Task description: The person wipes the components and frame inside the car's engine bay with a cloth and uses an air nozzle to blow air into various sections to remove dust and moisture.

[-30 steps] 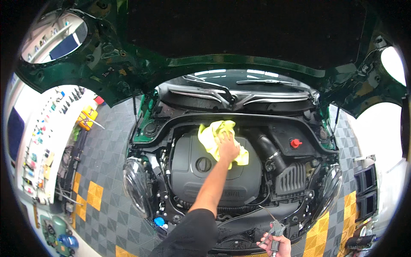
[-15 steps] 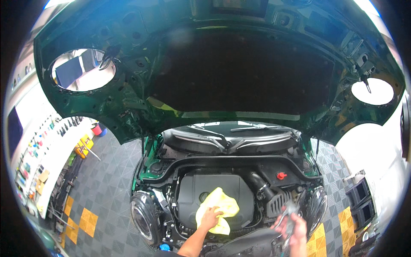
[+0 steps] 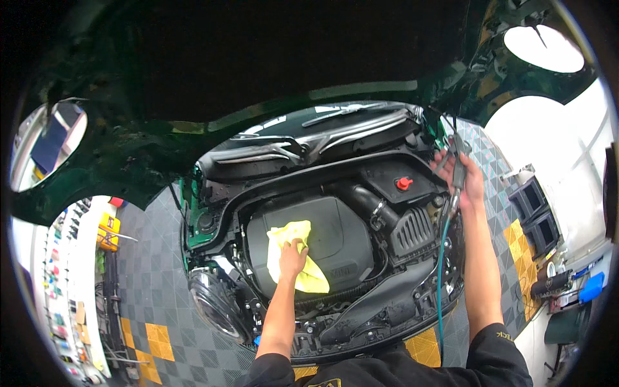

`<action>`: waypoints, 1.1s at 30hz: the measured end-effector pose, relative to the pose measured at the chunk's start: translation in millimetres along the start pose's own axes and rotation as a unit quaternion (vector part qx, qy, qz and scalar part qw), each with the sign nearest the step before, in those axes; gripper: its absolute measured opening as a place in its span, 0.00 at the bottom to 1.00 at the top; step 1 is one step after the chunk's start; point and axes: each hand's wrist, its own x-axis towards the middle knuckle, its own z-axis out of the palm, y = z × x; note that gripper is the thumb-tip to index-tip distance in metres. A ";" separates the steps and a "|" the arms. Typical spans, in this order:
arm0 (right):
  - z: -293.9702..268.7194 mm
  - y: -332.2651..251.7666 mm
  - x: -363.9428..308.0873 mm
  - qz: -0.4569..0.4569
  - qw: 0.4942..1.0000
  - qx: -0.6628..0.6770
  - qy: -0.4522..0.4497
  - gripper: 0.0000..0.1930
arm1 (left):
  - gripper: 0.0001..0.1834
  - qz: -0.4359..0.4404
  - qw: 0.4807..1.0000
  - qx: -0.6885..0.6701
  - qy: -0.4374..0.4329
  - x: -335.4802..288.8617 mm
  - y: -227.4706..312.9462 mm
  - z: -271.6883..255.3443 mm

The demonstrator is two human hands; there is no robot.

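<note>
A yellow cloth [image 3: 311,278] lies bunched on the black engine cover [image 3: 342,226]. My left hand [image 3: 294,259] presses on it with the fingers closed into its folds. Out to the right, my right hand [image 3: 475,184] is raised by the far right corner of the engine bay. It grips a grey air blow gun [image 3: 459,173], nozzle end pointing up and away. From the gun's lower end a teal hose [image 3: 442,274] runs down toward my body. The nozzle tip is hard to make out against the dark parts behind.
The dark green hood [image 3: 213,132] stands raised over the bay. A red cap [image 3: 404,184] sits behind the ribbed air box [image 3: 412,232]. To the left is a headlight [image 3: 216,303]. Black bins [image 3: 540,222] stand at right, a yellow stool-like item [image 3: 109,231] at far left.
My right hand has lifted the blow gun from the front right up to the far right corner. The cloth under my left hand has shifted left on the cover. The view has tilted.
</note>
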 end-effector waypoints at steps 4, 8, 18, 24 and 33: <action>-55.1 36.5 77.2 0.007 0.992 0.081 0.099 0.20 | 0.18 -0.019 0.995 0.022 0.097 11.9 -9.3 23.5; -128.1 45.1 155.4 0.039 0.993 0.105 0.047 0.20 | 0.12 0.031 0.970 0.032 0.241 17.6 -23.7 52.6; -186.7 78.9 203.6 0.095 0.995 0.005 0.043 0.21 | 0.12 -0.043 0.958 -0.125 0.256 29.7 -40.6 50.2; -198.7 21.1 83.2 0.110 0.980 -0.117 0.115 0.23 | 0.38 -0.059 0.589 -0.762 0.264 199.3 -27.7 -111.5; -214.4 19.1 -98.0 0.153 0.961 -0.075 0.220 0.33 | 0.36 0.055 0.229 -0.950 0.203 440.7 204.4 -100.2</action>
